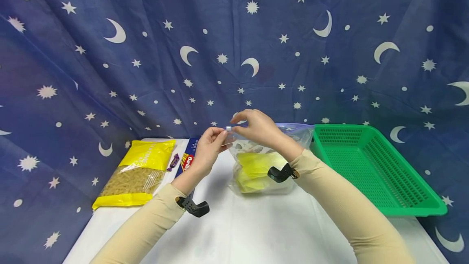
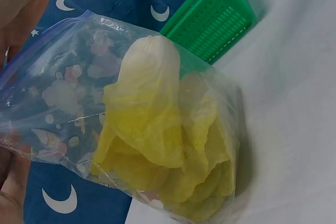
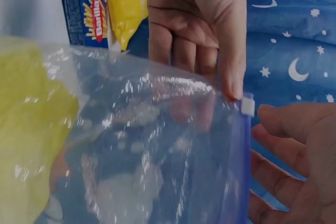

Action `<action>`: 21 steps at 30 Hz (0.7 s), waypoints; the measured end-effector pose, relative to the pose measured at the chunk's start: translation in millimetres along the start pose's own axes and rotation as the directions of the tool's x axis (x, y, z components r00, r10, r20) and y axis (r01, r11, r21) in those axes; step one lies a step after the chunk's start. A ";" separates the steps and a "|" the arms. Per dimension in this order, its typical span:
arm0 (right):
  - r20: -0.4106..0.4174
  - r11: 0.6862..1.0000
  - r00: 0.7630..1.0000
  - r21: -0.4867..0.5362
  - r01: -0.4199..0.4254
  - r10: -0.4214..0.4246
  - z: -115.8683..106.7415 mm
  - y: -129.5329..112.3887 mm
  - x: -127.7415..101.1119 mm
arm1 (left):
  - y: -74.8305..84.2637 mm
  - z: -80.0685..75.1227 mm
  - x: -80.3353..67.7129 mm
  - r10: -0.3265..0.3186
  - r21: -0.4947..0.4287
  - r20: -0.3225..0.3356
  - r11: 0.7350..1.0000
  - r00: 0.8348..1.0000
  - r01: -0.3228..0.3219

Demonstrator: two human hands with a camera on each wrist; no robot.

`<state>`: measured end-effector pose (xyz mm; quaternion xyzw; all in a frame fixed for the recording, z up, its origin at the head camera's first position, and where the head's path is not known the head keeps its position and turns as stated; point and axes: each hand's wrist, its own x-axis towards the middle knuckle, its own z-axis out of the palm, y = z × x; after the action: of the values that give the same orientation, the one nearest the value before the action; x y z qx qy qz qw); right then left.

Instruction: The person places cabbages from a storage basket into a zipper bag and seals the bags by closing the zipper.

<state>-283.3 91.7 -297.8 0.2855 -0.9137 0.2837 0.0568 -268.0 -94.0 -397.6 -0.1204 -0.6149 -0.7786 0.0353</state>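
Observation:
A clear zip bag [image 1: 258,166] with pale yellow leafy contents stands on the white table [image 1: 256,227]. My left hand [image 1: 214,139] pinches the bag's top edge at its left end. My right hand [image 1: 244,126] holds the small white slider [image 1: 229,128] on the blue zip strip. In the right wrist view the left hand [image 3: 202,30] has its thumb on the strip beside the slider [image 3: 247,106], and the right hand's fingertips [image 3: 270,116] meet the slider. The left wrist view shows the bag [image 2: 157,129] from the side, tilted.
A yellow bag of pasta [image 1: 137,172], a blue Barilla box [image 1: 187,160] and a small purple wrapper [image 1: 173,161] lie at the left. A green plastic basket [image 1: 370,166] sits at the right, close to the bag. A starry blue cloth hangs behind.

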 end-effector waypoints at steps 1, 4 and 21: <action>0.005 1.000 1.000 -0.016 -0.003 0.003 2.0 -1.1 2.1 | 0.3 0.1 -0.2 0.000 0.004 -0.002 1.000 1.000 0.000; 0.013 0.998 1.000 -0.054 -0.023 0.023 6.9 -3.1 6.9 | 0.9 -0.1 -0.6 0.001 0.014 -0.004 1.000 1.000 -0.001; -0.003 0.990 1.000 -0.142 -0.002 0.001 16.9 -5.3 10.1 | 2.8 4.1 -2.4 0.033 0.013 -0.018 0.999 0.999 -0.033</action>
<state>-287.8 73.8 -306.6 0.2795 -0.9316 0.2187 0.0782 -264.5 -91.0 -394.6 -0.1231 -0.6175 -0.7750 0.0548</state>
